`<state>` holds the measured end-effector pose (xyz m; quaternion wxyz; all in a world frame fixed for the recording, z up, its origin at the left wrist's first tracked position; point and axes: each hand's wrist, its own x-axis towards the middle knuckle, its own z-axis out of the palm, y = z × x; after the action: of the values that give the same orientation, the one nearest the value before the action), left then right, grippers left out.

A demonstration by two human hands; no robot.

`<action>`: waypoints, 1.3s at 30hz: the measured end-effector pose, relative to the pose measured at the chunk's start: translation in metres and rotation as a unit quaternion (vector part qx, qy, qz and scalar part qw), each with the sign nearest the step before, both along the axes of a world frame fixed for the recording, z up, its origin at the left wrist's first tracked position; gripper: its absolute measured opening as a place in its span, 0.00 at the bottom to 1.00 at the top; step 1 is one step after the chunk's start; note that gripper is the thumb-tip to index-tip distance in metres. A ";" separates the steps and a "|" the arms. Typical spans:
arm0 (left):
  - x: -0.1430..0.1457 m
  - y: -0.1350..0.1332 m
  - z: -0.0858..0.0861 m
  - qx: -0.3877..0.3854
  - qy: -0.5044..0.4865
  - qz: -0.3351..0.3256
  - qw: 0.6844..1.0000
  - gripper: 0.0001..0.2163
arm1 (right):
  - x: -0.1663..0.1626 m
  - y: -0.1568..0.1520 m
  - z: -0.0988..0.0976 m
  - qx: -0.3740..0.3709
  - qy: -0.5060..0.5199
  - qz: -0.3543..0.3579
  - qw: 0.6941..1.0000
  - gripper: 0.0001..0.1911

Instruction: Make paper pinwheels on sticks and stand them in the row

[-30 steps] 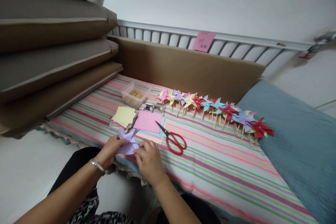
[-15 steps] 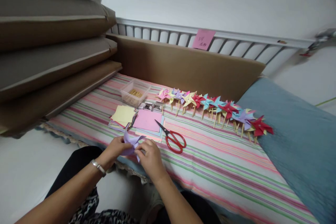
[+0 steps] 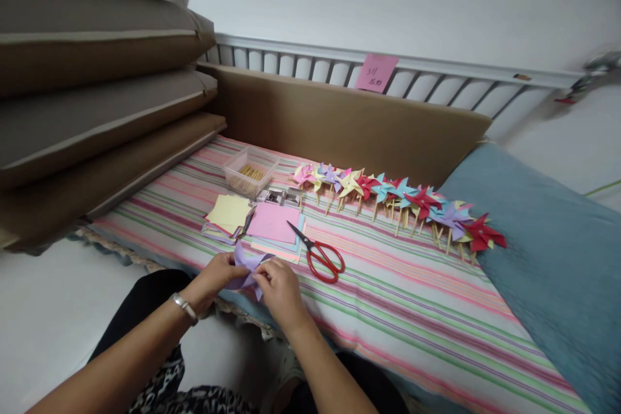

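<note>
Below frame centre, the left hand (image 3: pixel 218 274) is gripping folded lavender paper (image 3: pixel 247 262), seemingly steadying it while the right hand (image 3: pixel 280 287) is pinching it.

We see brown-and-grey cushions (image 3: pixel 107 100) stacked at the left, a long brown panel (image 3: pixel 339 123) standing before a white radiator (image 3: pixel 286 65), a pink handwritten note (image 3: pixel 377 72) against that radiator, and blue fabric (image 3: pixel 548 239) at the right.

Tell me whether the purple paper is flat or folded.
Folded: parts of the purple paper bend up between the left hand and right hand, which both hold it. Whether every corner is in, cannot tell.
</note>
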<state>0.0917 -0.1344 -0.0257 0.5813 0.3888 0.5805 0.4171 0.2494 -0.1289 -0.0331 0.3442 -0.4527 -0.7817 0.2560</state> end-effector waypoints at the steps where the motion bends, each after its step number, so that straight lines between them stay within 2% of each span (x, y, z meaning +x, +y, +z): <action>1: 0.000 0.000 -0.001 -0.001 -0.001 0.000 1.000 0.08 | 0.001 0.000 0.000 0.005 0.000 0.007 1.000 0.06; 9: 0.002 -0.002 0.001 0.002 -0.017 -0.029 0.999 0.09 | -0.002 -0.001 0.002 0.002 -0.011 -0.018 1.000 0.06; 20: 0.004 -0.003 0.004 0.002 0.009 -0.035 0.999 0.07 | -0.001 0.000 0.001 0.006 -0.023 -0.033 0.999 0.06; 24: 0.004 -0.005 0.008 -0.002 -0.003 -0.042 0.999 0.10 | -0.001 0.000 -0.001 0.008 -0.024 -0.039 0.999 0.06; 31: 0.005 -0.006 0.005 -0.006 -0.014 -0.022 1.000 0.11 | -0.003 -0.001 -0.001 0.000 -0.012 -0.039 0.999 0.06; 34: 0.004 -0.004 0.001 -0.008 -0.018 -0.002 1.000 0.10 | -0.001 -0.002 0.003 -0.012 0.031 -0.042 0.999 0.06; 36: 0.002 -0.002 0.002 -0.007 -0.022 0.016 1.000 0.09 | 0.003 0.001 0.004 -0.045 0.109 -0.068 0.991 0.04; 39: -0.001 0.000 0.005 -0.008 -0.030 0.036 0.999 0.06 | 0.008 0.008 0.000 -0.181 0.269 -0.114 0.939 0.07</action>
<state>0.0910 -0.1343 -0.0206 0.5858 0.3503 0.5799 0.4449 0.2573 -0.1208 -0.0328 0.4812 -0.5076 -0.5432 0.4644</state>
